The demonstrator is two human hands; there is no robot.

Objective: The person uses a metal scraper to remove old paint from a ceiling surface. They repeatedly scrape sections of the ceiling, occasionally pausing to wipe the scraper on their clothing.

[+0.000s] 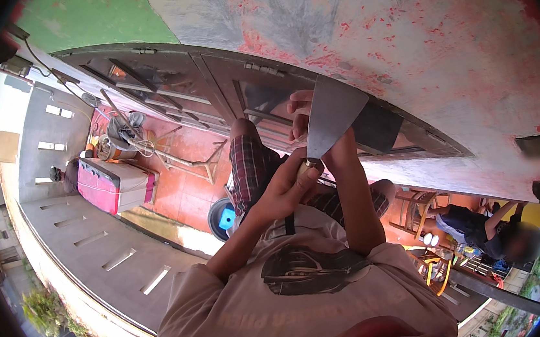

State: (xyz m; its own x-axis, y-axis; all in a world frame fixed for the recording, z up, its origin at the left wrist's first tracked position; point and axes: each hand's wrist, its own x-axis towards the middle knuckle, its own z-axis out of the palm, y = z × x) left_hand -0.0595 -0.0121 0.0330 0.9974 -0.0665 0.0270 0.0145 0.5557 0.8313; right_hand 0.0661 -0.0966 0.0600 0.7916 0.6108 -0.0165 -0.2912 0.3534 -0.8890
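left hand (pixel 292 183) closed in a grip, right hand (pixel 302 125) (palm hidden) with fingers bent, hands close together

The scraper blade (pixel 336 113) is silver-grey. The wall (pixel 400 32) is whitish grey, flecked with red. The shorts (pixel 246 171) are plaid in maroon, black and white; the shirt (pixel 230 296) is beige with a dark print (pixel 312 268); the floor (pixel 185 199) is orange-red.

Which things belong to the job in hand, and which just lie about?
Part of the job:
wide scraper, held in the left hand
right hand, partly behind it
probably the patchy wall

Apparently just lying about:
pink-and-white box
bucket
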